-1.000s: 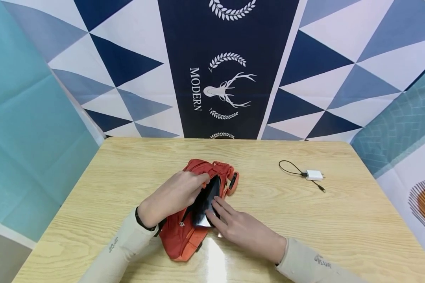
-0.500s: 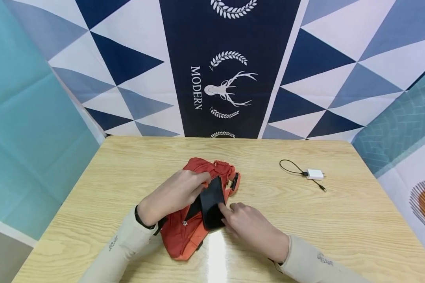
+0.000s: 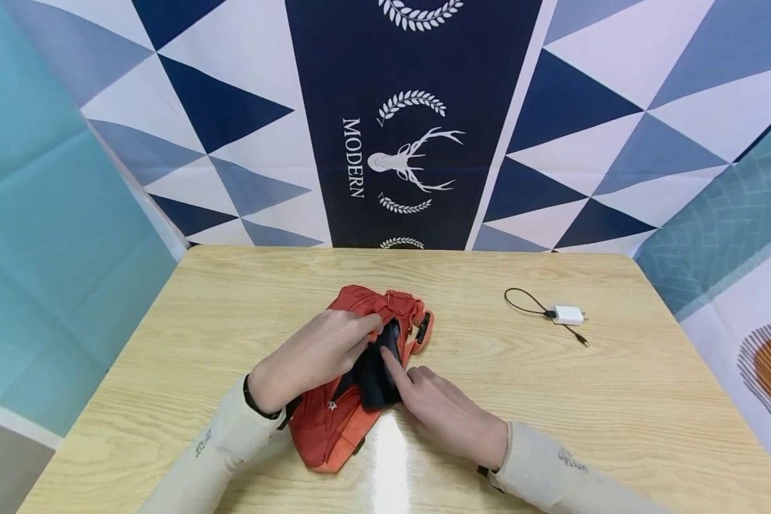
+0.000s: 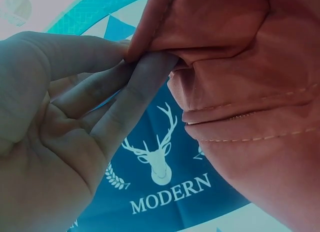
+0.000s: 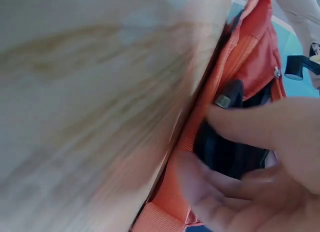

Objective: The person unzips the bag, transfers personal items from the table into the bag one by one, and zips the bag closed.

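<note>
A red-orange bag [image 3: 318, 432] lies on the table with its zip pocket parted. My left hand [image 3: 321, 353] pinches the fabric at the pocket's upper edge between thumb and fingers; the left wrist view shows the cloth [image 4: 215, 27] pulled up there. A black smartphone [image 3: 374, 382] sits at the pocket's mouth, partly inside, its upper part among the folds. My right hand [image 3: 450, 414] holds the phone's near right side, index finger laid along it. In the right wrist view, the thumb and curled fingers [image 5: 200, 192] are about the phone [image 5: 220, 147], somewhat blurred.
Right of the bag, a white charger plug [image 3: 567, 315] with a short black cable [image 3: 520, 307] lies on the wooden table [image 3: 263, 278]. An orange strap with a black buckle [image 3: 422, 327] sticks out on the bag's right. A patterned cloth [image 3: 417, 86] hangs behind the table.
The phone has tilted and shifted slightly up into the pocket. My right index finger has slid up and left along it. The left hand keeps pinching the bag.
</note>
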`<state>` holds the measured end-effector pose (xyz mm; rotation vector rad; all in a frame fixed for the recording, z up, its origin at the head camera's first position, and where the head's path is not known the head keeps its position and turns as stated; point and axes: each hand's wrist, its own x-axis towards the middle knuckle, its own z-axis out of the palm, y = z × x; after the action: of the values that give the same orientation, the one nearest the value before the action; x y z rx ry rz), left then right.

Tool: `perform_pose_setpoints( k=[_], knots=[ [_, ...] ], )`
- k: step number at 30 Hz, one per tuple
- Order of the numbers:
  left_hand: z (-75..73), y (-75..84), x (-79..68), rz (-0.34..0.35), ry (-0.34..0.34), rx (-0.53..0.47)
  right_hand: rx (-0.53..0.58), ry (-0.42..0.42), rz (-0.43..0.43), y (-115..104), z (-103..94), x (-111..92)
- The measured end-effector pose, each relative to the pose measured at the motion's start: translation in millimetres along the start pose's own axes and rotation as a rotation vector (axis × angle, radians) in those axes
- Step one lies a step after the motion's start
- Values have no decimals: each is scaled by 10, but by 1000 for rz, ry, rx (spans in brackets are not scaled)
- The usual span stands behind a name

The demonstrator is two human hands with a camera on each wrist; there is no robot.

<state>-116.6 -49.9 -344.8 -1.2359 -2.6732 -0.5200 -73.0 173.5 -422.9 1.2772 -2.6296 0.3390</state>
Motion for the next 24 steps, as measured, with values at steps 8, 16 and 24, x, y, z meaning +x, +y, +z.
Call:
perform_pose_setpoints(
  k=[8,16,24],
  knots=[
    [-12,-15,-38,-7,20,-39,-14,100,-86,-99,42,238],
    [-18,-17,-18,-16,12,-50,-187,-40,-197,-102,23,101],
    [-29,-10,-17,-14,-9,-80,-159,-144,-169,-93,33,61]
  ],
)
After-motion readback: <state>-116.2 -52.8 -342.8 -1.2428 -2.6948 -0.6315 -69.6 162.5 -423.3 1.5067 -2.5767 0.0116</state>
